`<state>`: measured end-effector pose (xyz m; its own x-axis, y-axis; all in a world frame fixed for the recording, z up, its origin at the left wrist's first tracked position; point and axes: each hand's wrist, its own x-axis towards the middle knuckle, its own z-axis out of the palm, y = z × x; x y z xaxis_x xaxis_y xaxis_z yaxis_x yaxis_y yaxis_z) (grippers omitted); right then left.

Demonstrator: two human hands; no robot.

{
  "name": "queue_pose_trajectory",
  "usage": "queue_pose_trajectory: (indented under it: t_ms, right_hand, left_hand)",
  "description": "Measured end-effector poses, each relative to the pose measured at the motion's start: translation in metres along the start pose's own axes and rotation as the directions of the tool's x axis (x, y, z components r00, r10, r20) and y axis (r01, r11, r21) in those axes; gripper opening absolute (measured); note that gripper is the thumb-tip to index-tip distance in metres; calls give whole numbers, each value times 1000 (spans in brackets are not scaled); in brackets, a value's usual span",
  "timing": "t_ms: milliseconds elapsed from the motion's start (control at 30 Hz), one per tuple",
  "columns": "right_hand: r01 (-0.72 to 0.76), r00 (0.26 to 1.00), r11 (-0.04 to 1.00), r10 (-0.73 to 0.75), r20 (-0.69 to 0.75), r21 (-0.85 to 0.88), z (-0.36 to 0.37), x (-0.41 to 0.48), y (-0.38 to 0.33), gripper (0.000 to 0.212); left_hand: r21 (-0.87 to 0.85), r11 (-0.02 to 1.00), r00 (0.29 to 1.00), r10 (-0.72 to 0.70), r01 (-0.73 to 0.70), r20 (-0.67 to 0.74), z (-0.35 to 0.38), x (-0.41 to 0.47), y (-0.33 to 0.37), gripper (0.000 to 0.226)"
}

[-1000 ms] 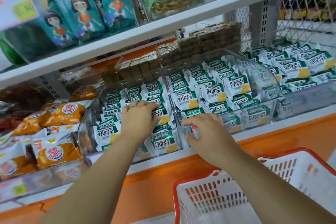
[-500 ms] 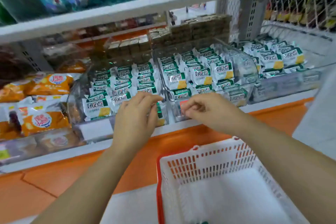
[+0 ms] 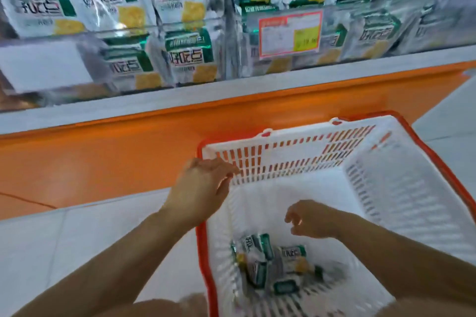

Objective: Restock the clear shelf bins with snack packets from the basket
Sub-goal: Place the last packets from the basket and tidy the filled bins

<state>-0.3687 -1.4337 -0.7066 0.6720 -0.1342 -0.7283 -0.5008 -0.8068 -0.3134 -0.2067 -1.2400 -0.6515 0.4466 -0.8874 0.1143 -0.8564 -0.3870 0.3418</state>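
A white basket with a red rim (image 3: 288, 152) stands on the floor below the shelf. A few green and white snack packets (image 3: 273, 262) lie at its bottom near the front left corner. My right hand (image 3: 309, 219) hangs inside the basket just above them, fingers curled and apart, holding nothing. My left hand (image 3: 203, 188) hovers over the basket's left rim, fingers loosely bent, empty too. Two clear bins (image 3: 226, 41) full of the same packets (image 3: 188, 54) fill the shelf above.
An orange shelf base (image 3: 128, 152) runs across below the white shelf edge (image 3: 231, 87). A red-framed price tag (image 3: 291, 33) is stuck on the right bin's front. Pale floor tiles (image 3: 64, 234) lie left of the basket and at the far right.
My view has dropped from the bins to the basket. Both hands have left the bin fronts and come down, the right one into the basket, the left one over its rim.
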Motion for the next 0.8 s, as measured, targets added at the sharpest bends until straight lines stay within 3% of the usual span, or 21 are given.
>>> queue_pose_trajectory:
  t_ms: [200, 433, 533, 633, 700, 800]
  right_hand:
    - [-69, 980, 970, 109, 165, -231, 65, 23, 22, 52]
    - [-36, 989, 885, 99, 111, -464, 80, 30, 24, 29]
    - [-19, 998, 936, 36, 41, -352, 60, 20, 19, 31]
    - [6, 993, 989, -24, -118, -147, 25, 1, 8, 23]
    - [68, 976, 994, -83, -202, -80, -2, -18, -3, 21]
    - [200, 935, 979, -199, -293, -26, -46, -60, -24, 18]
  left_hand:
    - [53, 999, 999, -8, 11, -50, 13, -1, -2, 31]
    - [18, 1000, 997, -14, 16, -81, 13, -4, -1, 29]
    - [66, 998, 1000, -23, 23, -8, 9, -3, 0, 22]
    - [105, 994, 977, -50, 29, 209, -9, 4, 8, 23]
    - [32, 996, 938, -84, 78, 336, -30, 10, 18, 26]
    - [-81, 993, 932, -49, 83, 358, -70, 21, 42, 29]
